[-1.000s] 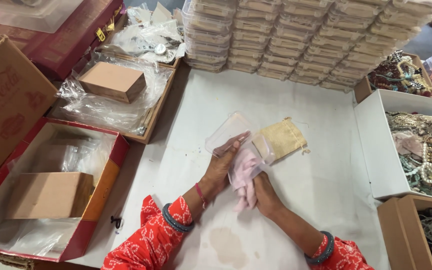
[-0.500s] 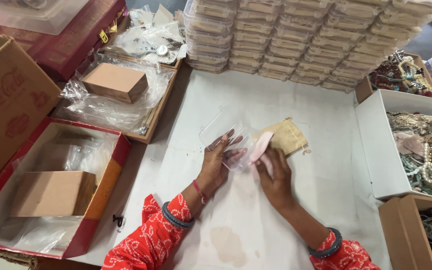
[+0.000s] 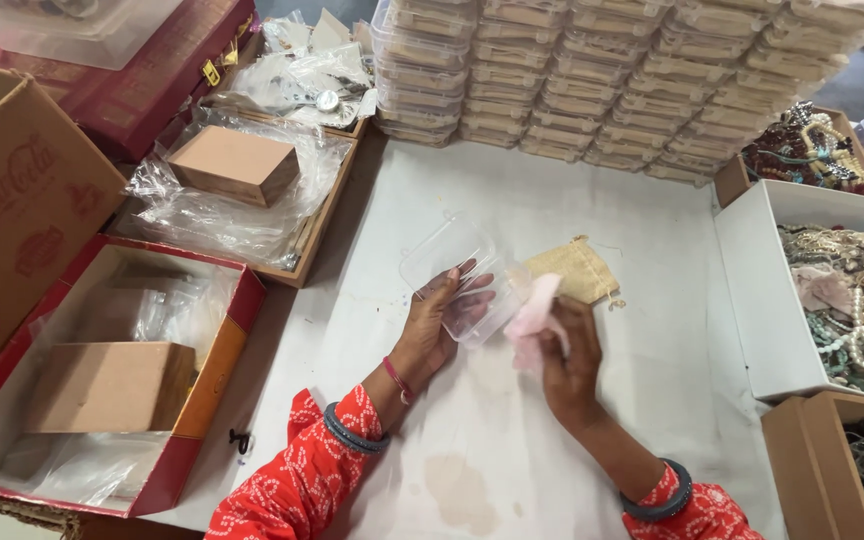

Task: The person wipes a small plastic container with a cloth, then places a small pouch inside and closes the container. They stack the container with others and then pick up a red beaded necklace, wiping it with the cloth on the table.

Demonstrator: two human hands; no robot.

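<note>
The left hand (image 3: 432, 320) is gripping a clear box (image 3: 457, 275), fingers spread along its open side. The right hand (image 3: 570, 355) is pinching a pink pad (image 3: 534, 318), fingers closed on it, right at the box's 3 o'clock edge. A tan pouch (image 3: 577, 270) is lying on the white table (image 3: 552, 190) at 1 o'clock from the hands. Stacks of clear boxes (image 3: 632, 75) are sitting at 12 o'clock. A white box of beads (image 3: 752, 290) is waiting at 3 o'clock. A red tray (image 3: 237, 300) with a brown carton (image 3: 112, 385) is sitting at 9 o'clock.
</note>
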